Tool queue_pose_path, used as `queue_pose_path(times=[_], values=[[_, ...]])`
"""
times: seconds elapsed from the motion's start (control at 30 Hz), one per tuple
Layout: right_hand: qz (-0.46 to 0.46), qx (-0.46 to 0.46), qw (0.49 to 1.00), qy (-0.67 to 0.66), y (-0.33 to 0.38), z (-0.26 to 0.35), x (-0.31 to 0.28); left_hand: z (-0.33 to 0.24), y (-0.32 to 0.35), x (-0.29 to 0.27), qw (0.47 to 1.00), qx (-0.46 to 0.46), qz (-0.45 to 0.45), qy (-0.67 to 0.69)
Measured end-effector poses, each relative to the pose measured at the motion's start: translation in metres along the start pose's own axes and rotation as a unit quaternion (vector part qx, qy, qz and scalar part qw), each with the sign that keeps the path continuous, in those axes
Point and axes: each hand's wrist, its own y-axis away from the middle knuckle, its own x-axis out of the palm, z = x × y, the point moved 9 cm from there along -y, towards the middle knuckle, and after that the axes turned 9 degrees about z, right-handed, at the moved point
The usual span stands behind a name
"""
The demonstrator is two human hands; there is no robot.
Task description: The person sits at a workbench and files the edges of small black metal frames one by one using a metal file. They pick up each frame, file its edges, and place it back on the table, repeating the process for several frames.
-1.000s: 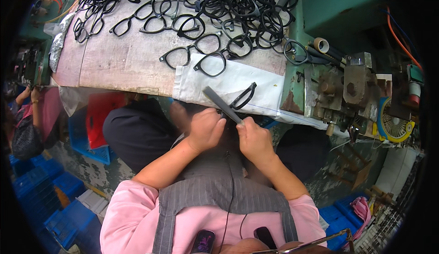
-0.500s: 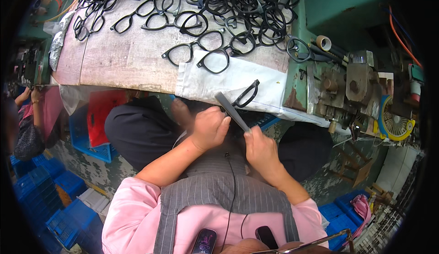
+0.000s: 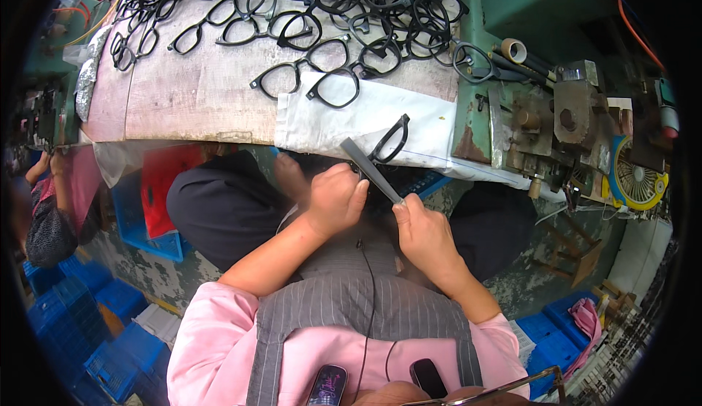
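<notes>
My left hand [image 3: 336,198] is closed round one side of a black eyeglass frame [image 3: 393,141]. The frame's free rim sticks out past my fingers, over the edge of a white cloth [image 3: 431,122]. In my right hand [image 3: 428,234] is a flat grey file [image 3: 371,171], gripped at its near end. Its blade slants away to the upper left and crosses the frame close to my left fingers. Where the blade meets the frame is partly hidden by my left hand. Just beyond, another black eyeglass frame [image 3: 334,104] lies partly on the cloth.
Many dark eyeglass frames [image 3: 365,4] are heaped at the back of the wooden table [image 3: 197,110]. On the right stand a metal vise-like fixture [image 3: 574,124] and a small yellow-and-blue fan [image 3: 638,174]. Blue crates [image 3: 121,362] sit on the floor; another person's arm [image 3: 62,187] shows far left.
The view has shifted slightly, moving the table up and left in the picture. Both hands keep their grips; the file blade still crosses the frame, with only a slight shift in position.
</notes>
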Motion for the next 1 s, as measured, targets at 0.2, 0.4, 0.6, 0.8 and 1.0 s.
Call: queue_pose_path(times=[0.2,0.4,0.6,0.8,1.0], values=[[-0.060,-0.071,0.996,0.008,-0.022,0.015,-0.009,-0.001,0.001,0.001,1.000,0.009,0.006,-0.018],[-0.029,-0.059,0.998,-0.022,-0.001,0.008,-0.006,0.003,0.003,0.001,1.000,0.001,-0.005,0.009],[-0.081,-0.090,0.992,-0.025,-0.022,0.012,-0.007,0.003,0.003,0.003,1.000,-0.007,0.013,0.006],[-0.032,-0.054,0.997,-0.043,-0.005,-0.002,-0.002,0.007,0.005,0.005,0.999,-0.019,0.002,0.045],[-0.066,-0.070,0.995,-0.011,-0.024,0.006,-0.005,0.007,0.006,0.005,0.999,-0.015,0.005,0.029]])
